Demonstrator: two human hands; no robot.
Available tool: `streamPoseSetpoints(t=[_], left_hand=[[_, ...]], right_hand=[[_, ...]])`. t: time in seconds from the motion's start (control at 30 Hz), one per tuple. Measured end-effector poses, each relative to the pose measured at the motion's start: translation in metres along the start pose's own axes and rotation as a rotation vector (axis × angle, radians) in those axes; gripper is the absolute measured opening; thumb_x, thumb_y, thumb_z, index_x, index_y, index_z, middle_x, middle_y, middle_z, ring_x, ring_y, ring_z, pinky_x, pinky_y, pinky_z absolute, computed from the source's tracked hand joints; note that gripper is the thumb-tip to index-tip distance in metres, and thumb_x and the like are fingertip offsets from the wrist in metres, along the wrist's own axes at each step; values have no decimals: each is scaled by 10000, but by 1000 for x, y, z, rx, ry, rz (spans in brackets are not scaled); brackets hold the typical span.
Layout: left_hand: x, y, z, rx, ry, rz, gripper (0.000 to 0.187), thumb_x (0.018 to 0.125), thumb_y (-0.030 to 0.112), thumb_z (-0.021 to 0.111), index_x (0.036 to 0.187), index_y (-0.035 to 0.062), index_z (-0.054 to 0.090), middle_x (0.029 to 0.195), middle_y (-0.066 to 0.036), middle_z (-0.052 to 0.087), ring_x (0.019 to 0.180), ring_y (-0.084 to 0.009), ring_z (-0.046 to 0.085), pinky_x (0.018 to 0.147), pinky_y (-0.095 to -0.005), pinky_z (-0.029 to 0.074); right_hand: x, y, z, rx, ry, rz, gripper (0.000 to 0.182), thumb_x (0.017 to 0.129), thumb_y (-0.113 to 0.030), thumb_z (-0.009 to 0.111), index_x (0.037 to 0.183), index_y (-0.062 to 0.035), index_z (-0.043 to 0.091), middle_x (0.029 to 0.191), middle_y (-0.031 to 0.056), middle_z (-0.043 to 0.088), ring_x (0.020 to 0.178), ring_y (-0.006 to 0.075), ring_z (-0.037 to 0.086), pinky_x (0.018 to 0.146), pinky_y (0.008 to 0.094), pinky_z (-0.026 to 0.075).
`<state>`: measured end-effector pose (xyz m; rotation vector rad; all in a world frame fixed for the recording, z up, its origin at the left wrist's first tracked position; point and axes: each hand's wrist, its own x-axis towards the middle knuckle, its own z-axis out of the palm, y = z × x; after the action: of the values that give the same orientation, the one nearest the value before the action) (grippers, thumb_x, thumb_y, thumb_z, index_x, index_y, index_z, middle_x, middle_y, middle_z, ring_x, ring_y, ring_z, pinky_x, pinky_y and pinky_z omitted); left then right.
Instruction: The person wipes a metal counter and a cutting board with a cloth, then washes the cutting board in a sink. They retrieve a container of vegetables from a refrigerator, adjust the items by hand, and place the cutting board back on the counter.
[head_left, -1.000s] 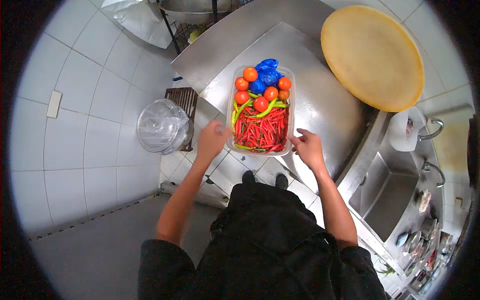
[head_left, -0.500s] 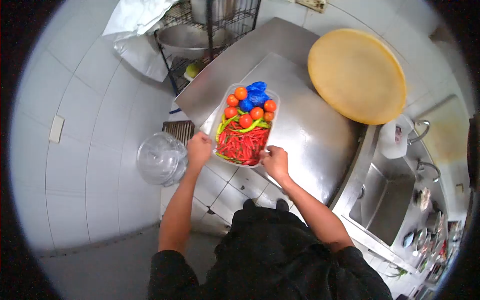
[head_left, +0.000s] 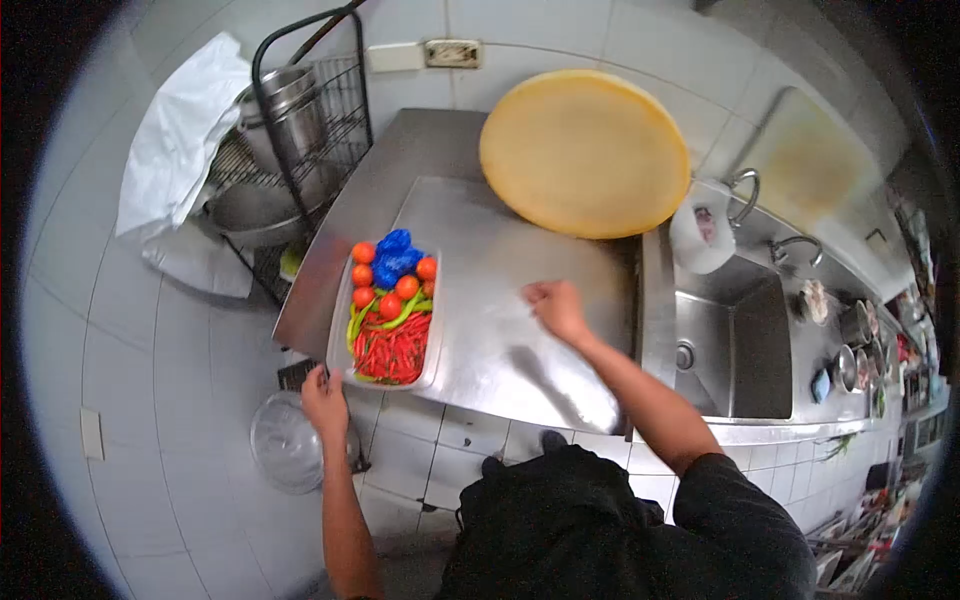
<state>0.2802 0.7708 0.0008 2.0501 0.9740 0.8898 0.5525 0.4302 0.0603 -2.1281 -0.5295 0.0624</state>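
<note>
Stainless steel bench (head_left: pixel 540 330) is the largest item inspected: a flat sheet top, bare and reflective across the middle, with a steel sink (head_left: pixel 745 345) set in to its right. A round pale-yellow chopping board (head_left: pixel 585 150) stands tilted at the back, its lower edge on the bench and its top against the tiled wall.

At the bench's left front corner sits the clear rectangular plastic tub (head_left: pixel 392 312), filled with red chillies at the near end, green chillies across the middle, and red tomatoes and a blue plastic bag at the far end. Its near end reaches the bench edge.

My left hand (head_left: pixel 324 398) is at the tub's near left corner, fingers curled at or just under the rim; contact looks likely, though I cannot tell how firm the hold is. My right hand (head_left: pixel 555 305) is well apart from the tub, loosely closed, resting on bare steel with nothing in it.

Assessment: one hand at one corner is a poor hold on a loaded tub so close to the edge. I judge it best slid flat and slowly, kept level so the tomatoes do not roll, with the right hand brought to the opposite side.
</note>
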Motion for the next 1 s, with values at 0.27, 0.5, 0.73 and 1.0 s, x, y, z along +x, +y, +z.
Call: streamPoseSetpoints(t=[0.27, 0.5, 0.73, 1.0], left_hand=[[-55, 90, -7, -47, 20, -27, 226, 839, 117, 708, 1006, -14, 630, 914, -63, 601, 813, -133, 550, 742, -285, 464], [-94, 148, 26, -150, -191, -136, 234, 844, 134, 709, 1011, -14, 640, 904, -65, 639, 770, -116, 586, 740, -258, 479], [-133, 142, 30, -189, -195, -369, 233, 848, 148, 710, 999, -19, 652, 868, -68, 665, 762, -105, 598, 718, -250, 487], [-140, 174, 45, -226, -351, -338, 212, 850, 128, 702, 996, -16, 651, 883, -68, 664, 770, -117, 613, 704, -262, 502]], right_hand=[[114, 14, -246, -477, 626, -94, 369, 859, -346, 636, 996, -8, 691, 901, 228, 666, 834, 372, 657, 756, 446, 512], [196, 74, -294, -607, 638, -175, 623, 880, -573, 545, 1118, -7, 653, 1042, 242, 654, 975, 397, 624, 867, 441, 479], [188, 39, -293, -281, 308, -48, 625, 890, -607, 503, 929, -2, 654, 837, 193, 656, 832, 308, 650, 781, 395, 482], [145, -17, -257, -666, 362, -132, 671, 867, -644, 507, 852, 13, 641, 794, 231, 658, 769, 410, 647, 712, 477, 501]])
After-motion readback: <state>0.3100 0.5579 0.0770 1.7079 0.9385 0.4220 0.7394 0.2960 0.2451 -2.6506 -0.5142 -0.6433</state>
